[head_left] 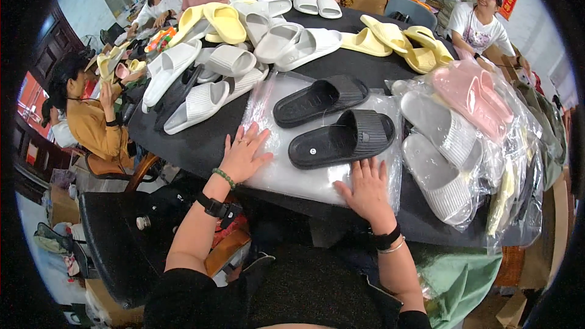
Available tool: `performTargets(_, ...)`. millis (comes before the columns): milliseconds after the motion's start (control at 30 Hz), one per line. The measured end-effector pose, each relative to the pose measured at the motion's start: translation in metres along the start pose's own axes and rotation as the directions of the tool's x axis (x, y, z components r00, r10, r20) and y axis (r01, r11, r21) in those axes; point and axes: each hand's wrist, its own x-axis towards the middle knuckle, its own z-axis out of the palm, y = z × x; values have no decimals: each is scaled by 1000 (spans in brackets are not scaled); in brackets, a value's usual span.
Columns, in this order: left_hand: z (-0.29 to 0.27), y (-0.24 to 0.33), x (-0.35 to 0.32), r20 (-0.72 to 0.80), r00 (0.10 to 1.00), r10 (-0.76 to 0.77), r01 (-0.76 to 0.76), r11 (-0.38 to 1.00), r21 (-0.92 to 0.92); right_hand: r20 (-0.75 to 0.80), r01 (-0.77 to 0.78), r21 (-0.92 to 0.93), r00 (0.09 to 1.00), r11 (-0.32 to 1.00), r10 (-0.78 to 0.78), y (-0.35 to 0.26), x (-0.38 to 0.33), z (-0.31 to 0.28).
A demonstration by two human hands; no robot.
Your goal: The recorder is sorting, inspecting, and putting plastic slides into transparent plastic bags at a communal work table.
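Observation:
A stack of clear plastic bags (277, 173) lies at the front of the black table. Two black slide sandals rest on it side by side, toes to the right: a farther one (308, 105) and a nearer one (326, 146). Flat on the bags' left edge, my left hand (244, 153) has its fingers spread and holds nothing. My right hand (367, 192) also lies flat and open on the bags, its fingertips at the near side of the closer black sandal.
Grey sandals (434, 180) and pink sandals (472, 94) in clear bags lie at the right. White and grey sandals (198, 106) cover the left, with yellow sandals (365, 42) farther back. Several people sit around the table (183, 152). A black chair (113, 250) stands at the lower left.

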Motion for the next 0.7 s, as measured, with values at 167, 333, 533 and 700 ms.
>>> performTargets(167, -28, 14, 7, 85, 996, -17, -3, 974, 226, -42, 9, 3, 999, 1000, -9, 4, 0, 7)
performTargets(333, -71, 58, 50, -151, 955, 256, -232, 960, 159, -38, -13, -26, 999, 1000, 12, 9, -4, 9)
performTargets(533, -29, 111, 121, -303, 859, 413, -468, 873, -137, -22, -2, -60, 1000, 998, 1, 0, -2, 6)
performTargets(700, -6, 161, 145, -220, 940, 261, -297, 944, -147, 61, -34, -51, 997, 998, 37, 2, -4, 2)
